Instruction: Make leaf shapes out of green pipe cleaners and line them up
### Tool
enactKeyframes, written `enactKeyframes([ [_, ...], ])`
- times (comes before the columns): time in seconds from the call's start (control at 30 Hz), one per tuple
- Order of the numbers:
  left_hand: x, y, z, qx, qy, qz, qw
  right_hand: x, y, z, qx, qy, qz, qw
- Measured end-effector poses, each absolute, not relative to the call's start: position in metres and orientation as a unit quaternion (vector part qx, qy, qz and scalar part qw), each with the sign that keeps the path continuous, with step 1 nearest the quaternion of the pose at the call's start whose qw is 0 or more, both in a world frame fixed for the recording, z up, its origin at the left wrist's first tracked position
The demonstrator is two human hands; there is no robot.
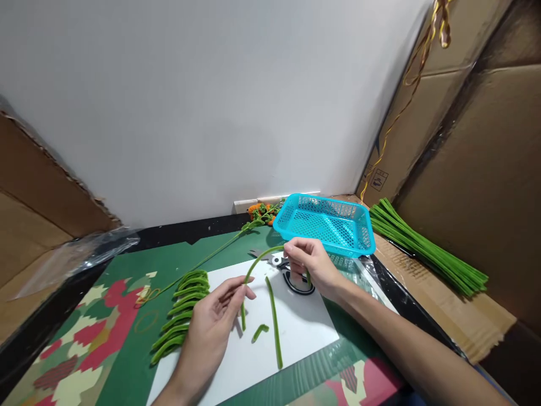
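Note:
A green pipe cleaner [262,256] arches between my two hands above a white sheet [296,332]. My left hand [220,310] pinches it near one end, which hangs down below the fingers. At the other side my right hand [313,264] grips it, its tip showing under the palm. On the sheet lie a straight green pipe cleaner piece [274,324] and a short bent piece [260,332]. Scissors [298,285] with black handles rest partly behind my right hand. Beside my left hand sits a row of bent green pipe cleaners [181,316].
A turquoise basket [287,231] stands at the back. A bundle of green pipe cleaners [431,251] lies on cardboard to the right. Orange flowers on a long green stem [220,254] lie at the back left. Rubber bands [146,321] are on the green mat.

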State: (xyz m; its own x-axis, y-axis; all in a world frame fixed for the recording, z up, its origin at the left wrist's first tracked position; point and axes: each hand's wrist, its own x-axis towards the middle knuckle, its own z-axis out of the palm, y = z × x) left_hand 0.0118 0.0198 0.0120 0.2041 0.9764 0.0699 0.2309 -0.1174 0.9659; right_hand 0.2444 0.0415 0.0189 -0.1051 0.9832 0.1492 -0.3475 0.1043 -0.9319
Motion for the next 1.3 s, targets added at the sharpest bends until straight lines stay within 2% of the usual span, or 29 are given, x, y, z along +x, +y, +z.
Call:
enactKeyframes([
  [0.17,0.02,0.008,0.015,0.631,0.456,0.367,0.509,0.233,0.023,0.023,-0.26,-0.461,0.648,0.548],
  [0.37,0.026,-0.006,0.02,0.647,0.411,0.355,0.535,0.222,0.005,0.02,-0.167,-0.47,0.735,0.459],
  [0.73,0.025,-0.007,0.02,0.602,0.375,0.302,0.637,0.231,0.012,0.021,-0.212,-0.428,0.686,0.549],
  [1.03,0.025,-0.006,0.019,0.529,0.363,0.315,0.7,0.243,0.02,0.023,-0.269,-0.471,0.622,0.564],
  [1.3,0.019,0.004,0.009,0.585,0.381,0.351,0.624,0.243,0.02,0.018,-0.3,-0.48,0.586,0.579],
])
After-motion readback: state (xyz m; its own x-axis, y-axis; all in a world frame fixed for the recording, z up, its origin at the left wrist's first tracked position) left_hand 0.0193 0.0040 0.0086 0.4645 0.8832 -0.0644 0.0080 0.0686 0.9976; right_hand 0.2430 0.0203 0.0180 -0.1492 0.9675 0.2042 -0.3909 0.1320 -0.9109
